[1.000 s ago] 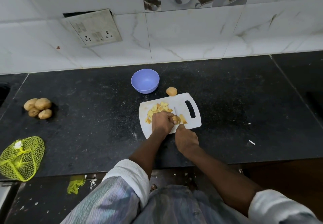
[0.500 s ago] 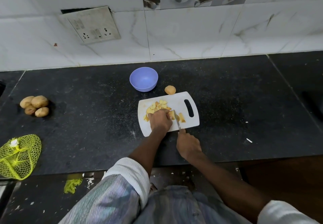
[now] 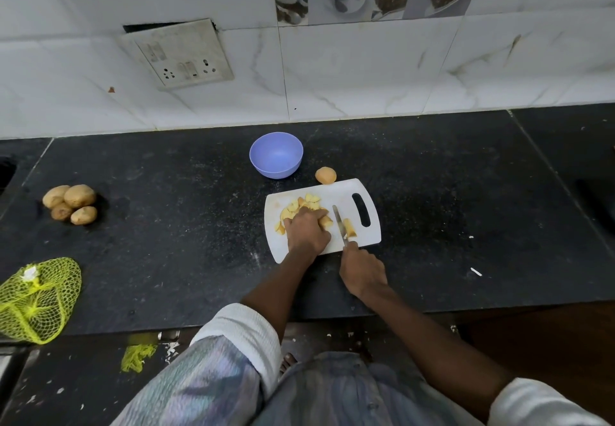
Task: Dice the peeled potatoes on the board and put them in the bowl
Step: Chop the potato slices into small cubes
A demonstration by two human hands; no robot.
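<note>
Potato piece point(image 3: 325, 221) is held on board point(image 3: 346, 192) by curled left hand point(image 3: 307, 232), w/ diced bits point(image 3: 301, 206) beside it. Knife point(image 3: 340, 224) is gripped by right hand point(image 3: 363, 272), blade between piece & cut strip point(image 3: 350, 228). Bowl point(image 3: 276, 155) is set behind board.

Black counter point(image 3: 432, 176) bears board point(image 3: 346, 192), bowl point(image 3: 276, 156), potatoes point(image 3: 71, 204), net bag point(image 3: 36, 299).

The knife handle is covered by the right hand point(image 3: 362, 271), part of the cut potato pieces point(image 3: 301, 207) is hidden under the left hand point(image 3: 307, 234), and the yellow net bag point(image 3: 36, 299) is cut off by the left edge.
</note>
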